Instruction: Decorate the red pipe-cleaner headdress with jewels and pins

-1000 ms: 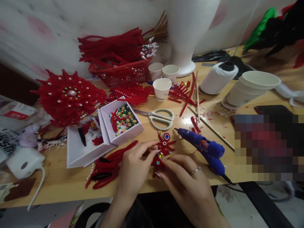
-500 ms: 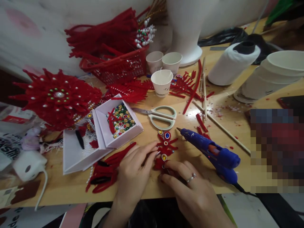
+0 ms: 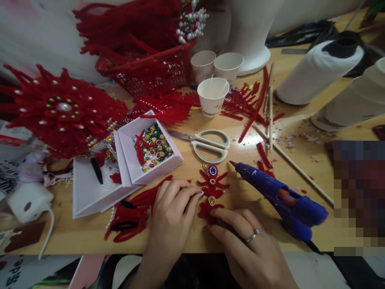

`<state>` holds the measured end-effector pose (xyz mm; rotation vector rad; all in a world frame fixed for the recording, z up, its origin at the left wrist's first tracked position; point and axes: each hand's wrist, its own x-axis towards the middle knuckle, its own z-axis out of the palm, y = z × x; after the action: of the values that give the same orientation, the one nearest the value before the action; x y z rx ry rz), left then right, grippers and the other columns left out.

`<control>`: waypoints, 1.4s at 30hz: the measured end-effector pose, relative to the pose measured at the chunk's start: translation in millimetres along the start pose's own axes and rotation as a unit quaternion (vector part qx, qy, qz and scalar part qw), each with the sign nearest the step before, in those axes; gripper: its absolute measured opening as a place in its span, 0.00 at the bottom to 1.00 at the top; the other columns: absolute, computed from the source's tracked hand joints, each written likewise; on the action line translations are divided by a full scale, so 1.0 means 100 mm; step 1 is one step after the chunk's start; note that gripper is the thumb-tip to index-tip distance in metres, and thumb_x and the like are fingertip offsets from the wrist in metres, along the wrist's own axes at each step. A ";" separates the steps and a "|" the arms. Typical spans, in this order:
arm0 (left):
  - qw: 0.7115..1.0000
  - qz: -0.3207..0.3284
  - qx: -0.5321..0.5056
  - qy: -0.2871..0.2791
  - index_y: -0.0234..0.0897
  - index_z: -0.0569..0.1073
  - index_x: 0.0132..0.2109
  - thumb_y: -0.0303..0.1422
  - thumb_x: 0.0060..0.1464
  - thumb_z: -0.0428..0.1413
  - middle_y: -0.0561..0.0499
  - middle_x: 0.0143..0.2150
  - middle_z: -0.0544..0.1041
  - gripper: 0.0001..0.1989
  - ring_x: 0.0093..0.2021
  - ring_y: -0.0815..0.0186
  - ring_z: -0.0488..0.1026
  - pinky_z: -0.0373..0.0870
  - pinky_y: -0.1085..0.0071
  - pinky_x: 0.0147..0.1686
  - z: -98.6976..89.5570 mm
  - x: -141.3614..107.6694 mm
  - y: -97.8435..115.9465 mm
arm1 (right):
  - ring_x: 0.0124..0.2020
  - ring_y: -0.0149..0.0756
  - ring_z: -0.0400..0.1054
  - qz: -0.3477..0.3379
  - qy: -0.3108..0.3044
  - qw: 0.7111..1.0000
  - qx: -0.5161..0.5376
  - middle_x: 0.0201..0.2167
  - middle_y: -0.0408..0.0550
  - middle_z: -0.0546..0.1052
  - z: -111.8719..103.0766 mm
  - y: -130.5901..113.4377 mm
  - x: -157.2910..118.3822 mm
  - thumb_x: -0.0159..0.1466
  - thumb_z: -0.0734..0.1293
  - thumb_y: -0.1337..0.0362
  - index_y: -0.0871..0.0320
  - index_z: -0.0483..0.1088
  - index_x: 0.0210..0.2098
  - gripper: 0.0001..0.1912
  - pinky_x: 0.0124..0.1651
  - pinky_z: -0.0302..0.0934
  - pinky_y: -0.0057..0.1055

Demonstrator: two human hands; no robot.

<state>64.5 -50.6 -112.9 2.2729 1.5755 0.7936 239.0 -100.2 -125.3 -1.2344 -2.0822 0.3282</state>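
A red fuzzy ornament [image 3: 207, 188] lies on the table, set with a blue gem [image 3: 212, 170] and a yellow gem [image 3: 212, 200] in silvery rims. My right hand [image 3: 251, 241], with a ring on one finger, grips its lower end; the fingertips are partly hidden. Left of the ornament, my left hand [image 3: 174, 210] has thumb and forefinger pinched together. Anything between those tips is too small to make out. Red fuzzy strips [image 3: 132, 216] lie under and beside the left hand. A blue glue gun [image 3: 279, 196] lies to the right, its nozzle toward the ornament.
Scissors [image 3: 210, 144] lie beyond the ornament. Left of them stands a white box [image 3: 177, 157] of gems and beads. Farther back are a red basket [image 3: 150, 74] of fuzzy stems, a paper cup [image 3: 210, 98] and a white thread cone [image 3: 315, 74]. Wooden sticks [image 3: 288, 168] lie right.
The camera has moved closer, so things look larger and shifted. Both hands stay around the ornament in nearly the same pose.
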 end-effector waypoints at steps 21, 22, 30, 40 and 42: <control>0.999 0.021 -0.033 0.034 0.37 0.77 0.43 0.21 0.58 0.59 0.51 0.36 0.76 0.09 0.38 0.66 0.72 0.69 0.67 0.41 0.03 0.01 0.03 | 0.35 0.36 0.67 0.010 0.011 0.999 0.036 0.41 0.47 0.81 0.01 0.02 0.05 0.65 0.59 0.77 0.58 0.74 0.36 0.14 0.35 0.65 0.30; 0.999 0.021 -0.032 0.036 0.38 0.77 0.42 0.21 0.58 0.59 0.51 0.36 0.76 0.08 0.38 0.66 0.73 0.69 0.67 0.41 0.03 0.01 0.03 | 0.35 0.36 0.67 0.009 0.009 0.999 0.037 0.41 0.47 0.81 0.02 0.02 0.05 0.65 0.59 0.77 0.58 0.74 0.37 0.14 0.35 0.66 0.30; 0.998 0.034 -0.032 0.037 0.37 0.76 0.41 0.21 0.58 0.59 0.51 0.35 0.75 0.08 0.37 0.66 0.72 0.69 0.67 0.39 0.03 0.01 0.03 | 0.35 0.36 0.67 0.012 0.004 0.999 0.037 0.41 0.47 0.81 0.01 0.03 0.03 0.65 0.58 0.78 0.57 0.74 0.36 0.15 0.35 0.65 0.30; 0.999 0.020 -0.037 0.025 0.38 0.75 0.41 0.20 0.57 0.59 0.53 0.36 0.75 0.08 0.38 0.67 0.73 0.68 0.67 0.41 0.02 0.02 0.04 | 0.33 0.35 0.69 0.012 0.012 0.999 0.028 0.39 0.47 0.81 0.01 0.02 0.05 0.65 0.58 0.77 0.56 0.75 0.35 0.16 0.34 0.66 0.30; 0.999 0.019 -0.035 0.025 0.38 0.76 0.41 0.21 0.57 0.59 0.53 0.36 0.75 0.08 0.38 0.68 0.72 0.68 0.68 0.41 0.02 0.02 0.04 | 0.33 0.35 0.69 0.013 0.016 0.999 0.027 0.38 0.47 0.81 0.01 0.03 0.04 0.64 0.58 0.77 0.56 0.75 0.35 0.16 0.35 0.66 0.30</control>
<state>69.1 -50.4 -111.6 2.2554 1.5044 0.9069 238.8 -95.2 -125.5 -1.2276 -2.0186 0.3705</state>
